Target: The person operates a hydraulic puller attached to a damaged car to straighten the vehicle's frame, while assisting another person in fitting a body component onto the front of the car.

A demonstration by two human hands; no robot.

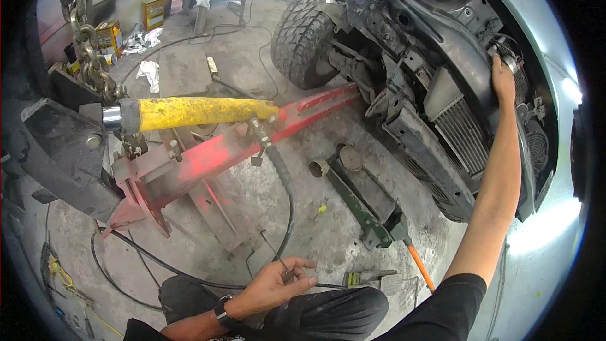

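My left hand [278, 285] is above my knees, with its fingers partly curled around a thin bent metal rod [274, 246]. A second thin bent rod [249, 264] shows just beyond that hand. My right hand [503, 79] reaches up to the front of a vehicle, at a metallic part [510, 62] beside the dark body panel [464, 57]. Its fingers close over something there, but their tips are mostly hidden. Below this arm sits a finned cooler [463, 136]. The vehicle's front is stripped, with its inner parts exposed.
A yellow hydraulic ram [202, 113] lies along a red steel beam [218, 155] on the left, beside a heavy chain [79, 12]. A green floor jack [363, 202] with an orange handle [418, 266] stands ahead. Black hose [287, 183] crosses the floor. A tyre [306, 31] is beyond.
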